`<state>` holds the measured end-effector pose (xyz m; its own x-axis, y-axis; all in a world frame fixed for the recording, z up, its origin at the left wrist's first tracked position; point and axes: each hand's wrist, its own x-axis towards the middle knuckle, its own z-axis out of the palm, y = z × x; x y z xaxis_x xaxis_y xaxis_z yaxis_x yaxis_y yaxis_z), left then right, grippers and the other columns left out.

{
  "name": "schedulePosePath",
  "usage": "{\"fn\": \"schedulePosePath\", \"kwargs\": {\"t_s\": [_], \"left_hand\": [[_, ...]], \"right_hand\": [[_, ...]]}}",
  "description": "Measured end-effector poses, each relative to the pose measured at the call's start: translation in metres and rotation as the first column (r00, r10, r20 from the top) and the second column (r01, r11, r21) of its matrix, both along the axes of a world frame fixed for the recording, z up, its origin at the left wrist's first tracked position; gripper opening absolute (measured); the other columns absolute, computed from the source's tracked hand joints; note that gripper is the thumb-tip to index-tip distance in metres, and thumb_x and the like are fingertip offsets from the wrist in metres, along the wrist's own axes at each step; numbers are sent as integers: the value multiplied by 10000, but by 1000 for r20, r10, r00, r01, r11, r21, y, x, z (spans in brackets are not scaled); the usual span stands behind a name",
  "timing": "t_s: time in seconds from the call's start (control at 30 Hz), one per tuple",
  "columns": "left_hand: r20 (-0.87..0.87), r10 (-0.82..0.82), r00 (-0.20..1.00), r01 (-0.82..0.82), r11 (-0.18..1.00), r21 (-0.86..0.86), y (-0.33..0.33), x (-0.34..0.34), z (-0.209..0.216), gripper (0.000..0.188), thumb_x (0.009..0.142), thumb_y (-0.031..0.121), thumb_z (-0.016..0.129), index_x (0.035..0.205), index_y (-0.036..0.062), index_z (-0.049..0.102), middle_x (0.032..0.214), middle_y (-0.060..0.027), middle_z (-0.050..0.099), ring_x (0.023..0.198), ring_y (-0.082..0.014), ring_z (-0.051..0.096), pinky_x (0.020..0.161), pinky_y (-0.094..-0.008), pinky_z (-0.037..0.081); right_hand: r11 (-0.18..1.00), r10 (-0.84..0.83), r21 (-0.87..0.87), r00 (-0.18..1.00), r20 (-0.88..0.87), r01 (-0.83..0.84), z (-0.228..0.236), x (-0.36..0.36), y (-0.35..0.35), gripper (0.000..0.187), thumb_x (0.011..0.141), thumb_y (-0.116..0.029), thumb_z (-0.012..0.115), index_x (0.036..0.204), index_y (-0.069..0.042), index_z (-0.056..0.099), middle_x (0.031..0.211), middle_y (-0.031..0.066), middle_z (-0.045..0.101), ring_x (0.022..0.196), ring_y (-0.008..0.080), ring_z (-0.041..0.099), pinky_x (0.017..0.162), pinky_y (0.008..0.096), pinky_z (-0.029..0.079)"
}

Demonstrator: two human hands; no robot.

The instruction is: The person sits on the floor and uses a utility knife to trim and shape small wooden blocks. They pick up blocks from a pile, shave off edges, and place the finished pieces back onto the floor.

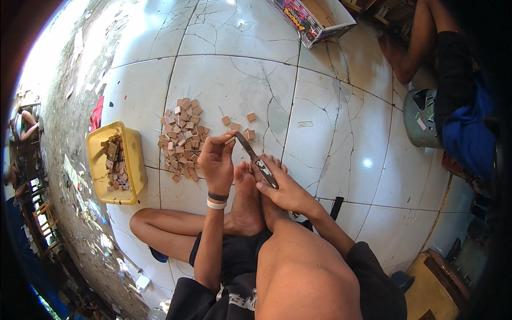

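Observation:
My right hand [285, 189] is closed round the worn handle of a narrow, dark-bladed knife [246, 146], whose blade points up and to the left. Its tip reaches the fingers of my left hand [216, 160]. Those fingers are pinched on a thin, pale piece [230, 140], mostly hidden, so its kind does not show. Just left of that hand lies a heap of small square wooden blocks [184, 133], with thin clear strips sticking out among them. A few loose blocks [251, 117] lie beyond the knife tip, close to my bare feet.
At the left stands a yellow plastic tub [140, 160] with wooden pieces inside. An open printed carton [320, 34] sits at the far side. Another person's leg [421, 48] and a grey-green bucket [418, 128] are at the right. The tiled floor [330, 138] is cracked.

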<state>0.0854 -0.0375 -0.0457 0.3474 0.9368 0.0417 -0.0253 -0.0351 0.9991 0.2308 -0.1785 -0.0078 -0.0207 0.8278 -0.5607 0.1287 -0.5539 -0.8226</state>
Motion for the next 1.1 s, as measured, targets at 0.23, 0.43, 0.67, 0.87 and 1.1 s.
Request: {"fn": "schedulePosePath", "kwargs": {"t_s": [0.23, 0.43, 0.67, 0.87, 1.1], "left_hand": [[-32, 3, 999, -1, 999, 39, 1, -1, 1, 146, 983, -159, 642, 1069, -42, 635, 1196, -199, 773, 1163, -214, 740, 995, -307, 605], [-32, 6, 999, -5, 999, 38, 2, -2, 0, 147, 982, -158, 644, 1071, -41, 635, 1193, -193, 775, 1160, -205, 739, 991, -303, 605], [117, 104, 988, -94, 992, -85, -6, -2, 5, 214, 989, -112, 686, 1196, -78, 729, 1194, -164, 784, 1097, -169, 737, 965, -285, 600], [-19, 308, 951, -307, 951, 36, -12, 13, -2, 221, 991, -80, 710, 1205, -71, 764, 1143, -120, 802, 1002, -124, 729, 916, -265, 599], [12, 275, 961, -275, 961, 8, -9, 7, -12, 220, 993, -77, 711, 1203, -60, 772, 1142, -110, 803, 1019, -125, 735, 926, -261, 591]], "right_hand": [[1000, 17, 23, 1000, -3, -17, -3, 0, 0, 754, 1074, -262, 631, 1681, -21, 255, 1735, 300, 247, 1655, 429, 87, 1327, 514, 72], [1000, 24, 11, 1000, 15, -24, -3, -3, 1, 773, 1064, -265, 649, 1680, -13, 256, 1744, 296, 228, 1660, 413, 66, 1328, 504, 54], [948, -219, -319, 775, -593, 23, -2, 15, 3, 673, 1026, -192, 701, 1588, -2, 383, 1490, 285, 560, 1405, 444, 522, 1103, 531, 446], [943, -132, 331, 879, 457, -30, -4, -13, 10, 626, 987, -81, 674, 1539, 3, 391, 1231, 343, 659, 1159, 550, 641, 935, 588, 535], [972, -51, 233, 949, 311, -25, -1, -3, 17, 645, 981, -61, 644, 1569, -25, 382, 1217, 352, 653, 1162, 556, 623, 971, 594, 520]]}}
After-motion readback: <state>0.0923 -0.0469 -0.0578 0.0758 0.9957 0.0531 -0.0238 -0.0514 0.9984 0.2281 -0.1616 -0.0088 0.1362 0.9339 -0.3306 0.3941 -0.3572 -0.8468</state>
